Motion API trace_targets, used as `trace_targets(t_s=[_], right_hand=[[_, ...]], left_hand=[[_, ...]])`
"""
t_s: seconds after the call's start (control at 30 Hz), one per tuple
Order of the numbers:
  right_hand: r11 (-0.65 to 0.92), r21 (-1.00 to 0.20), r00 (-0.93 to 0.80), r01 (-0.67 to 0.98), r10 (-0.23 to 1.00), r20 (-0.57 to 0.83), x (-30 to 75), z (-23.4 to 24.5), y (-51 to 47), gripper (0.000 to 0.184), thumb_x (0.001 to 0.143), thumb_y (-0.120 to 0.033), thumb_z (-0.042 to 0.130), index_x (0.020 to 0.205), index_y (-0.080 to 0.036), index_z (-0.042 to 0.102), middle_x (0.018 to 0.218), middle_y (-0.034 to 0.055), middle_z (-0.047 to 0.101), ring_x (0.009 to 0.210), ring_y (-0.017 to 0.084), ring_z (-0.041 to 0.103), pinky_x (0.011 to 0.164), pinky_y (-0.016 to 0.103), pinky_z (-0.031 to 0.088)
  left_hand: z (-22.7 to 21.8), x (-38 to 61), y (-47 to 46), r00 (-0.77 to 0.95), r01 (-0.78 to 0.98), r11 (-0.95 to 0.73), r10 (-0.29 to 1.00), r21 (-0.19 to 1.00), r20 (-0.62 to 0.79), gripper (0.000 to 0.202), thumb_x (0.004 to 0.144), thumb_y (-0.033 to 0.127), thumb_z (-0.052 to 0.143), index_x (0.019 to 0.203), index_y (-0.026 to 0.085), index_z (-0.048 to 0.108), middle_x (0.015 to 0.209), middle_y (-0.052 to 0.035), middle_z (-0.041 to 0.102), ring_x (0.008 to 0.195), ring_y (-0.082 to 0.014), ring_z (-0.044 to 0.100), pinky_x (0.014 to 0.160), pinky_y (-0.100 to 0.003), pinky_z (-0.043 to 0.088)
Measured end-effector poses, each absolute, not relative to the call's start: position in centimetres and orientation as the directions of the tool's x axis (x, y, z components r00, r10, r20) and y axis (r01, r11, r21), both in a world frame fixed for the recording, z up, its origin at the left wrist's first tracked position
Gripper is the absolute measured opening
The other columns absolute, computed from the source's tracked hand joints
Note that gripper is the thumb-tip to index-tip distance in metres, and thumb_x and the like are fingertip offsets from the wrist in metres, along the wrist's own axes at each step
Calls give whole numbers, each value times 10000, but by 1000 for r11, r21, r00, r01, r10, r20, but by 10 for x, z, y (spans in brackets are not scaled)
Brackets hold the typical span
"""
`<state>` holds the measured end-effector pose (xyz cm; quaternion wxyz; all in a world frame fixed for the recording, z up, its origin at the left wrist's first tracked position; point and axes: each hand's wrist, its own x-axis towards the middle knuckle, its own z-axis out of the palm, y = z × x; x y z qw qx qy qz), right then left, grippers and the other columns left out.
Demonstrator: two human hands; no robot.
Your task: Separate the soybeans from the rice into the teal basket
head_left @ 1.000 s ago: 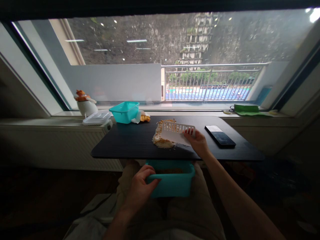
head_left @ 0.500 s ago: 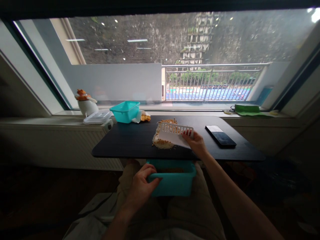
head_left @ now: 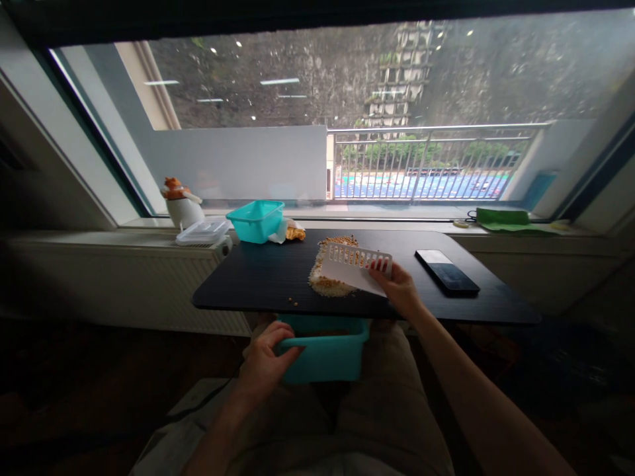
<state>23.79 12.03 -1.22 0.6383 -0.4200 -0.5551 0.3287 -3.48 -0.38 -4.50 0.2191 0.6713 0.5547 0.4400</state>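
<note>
My right hand (head_left: 399, 288) grips a white slotted plastic scraper (head_left: 355, 267), its edge set against a pile of mixed grains (head_left: 325, 283) on the black table (head_left: 258, 277). My left hand (head_left: 265, 360) is closed on the left rim of a teal bin (head_left: 327, 354) held on my lap just under the table's near edge. Grains lie inside that bin. A few loose grains (head_left: 292, 303) sit near the table's front edge.
A second teal bin (head_left: 256, 220), a clear lidded box (head_left: 203, 231), a white pot with an orange figure (head_left: 181, 201) and crumpled wrapping (head_left: 290, 231) stand at the back left. A phone (head_left: 447, 270) lies right of the scraper. Green cloth (head_left: 503, 218) rests on the sill.
The bin on my lap has shifted left with my left hand. The scraper has stayed at the pile. A few grains now lie near the front edge. The camera has turned slightly left.
</note>
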Motion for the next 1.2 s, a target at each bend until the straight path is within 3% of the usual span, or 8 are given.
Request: trace_targets(t_s=[0.17,0.37,0.53,0.67,0.77,0.87,1.0,1.2], right_hand=[[490,-871,223,24,847,483,218,4,111,203,720,-378,721,840,-220,678,799,4,672,712,163,604,765,354,508],[491,-870,-76,38,870,488,162,1,81,82,726,-286,717,772,-217,713,672,-2,660,615,171,596,621,323,513],[461,-886,-165,43,878,449,163,2,61,125,738,-317,711,795,-206,727,711,25,696,649,193,632,606,319,525],[450,-893,-52,24,892,448,194,37,58,175,736,-353,734,857,-228,727,798,27,726,725,205,661,688,349,543],[472,-878,43,-80,882,470,216,55,55,389,625,-331,831,995,-269,724,915,26,752,817,245,692,752,408,557],[434,-898,133,69,888,439,230,46,45,234,638,-359,813,811,-218,742,799,32,746,761,252,687,751,443,557],[426,-873,314,239,817,484,243,22,36,174,694,-327,755,828,-222,721,771,34,733,730,251,675,705,437,558],[401,-858,215,322,851,479,252,15,50,162,696,-301,700,838,-223,715,715,21,718,634,214,638,608,362,528]], left_hand=[[-40,-70,-7,-27,560,-276,936,781,350,93,721,253,681,663,182,665,858,-34,644,839,-201,653,795,-279,507],[-37,-79,-15,-32,555,-271,938,786,345,63,698,242,702,696,181,690,867,-37,661,816,-204,665,772,-280,529],[-31,-84,-24,-40,558,-276,933,782,358,39,698,227,692,698,191,677,873,-35,669,838,-208,660,774,-277,521],[-30,-73,-25,-14,545,-302,929,782,369,44,688,202,656,650,195,635,835,-25,657,815,-200,644,796,-303,517],[-35,-55,-23,25,524,-325,930,787,368,45,698,169,633,661,193,640,877,-30,657,854,-202,644,829,-319,507],[-41,-37,-20,54,502,-344,928,793,369,87,685,110,621,667,193,639,866,-21,654,845,-196,643,810,-314,506],[-44,-19,-18,68,477,-354,927,804,368,74,705,140,643,655,194,630,835,-11,647,811,-184,633,770,-299,513],[-40,-10,-19,69,484,-317,943,816,326,41,727,193,669,691,186,650,874,-23,640,835,-192,648,757,-280,516]])
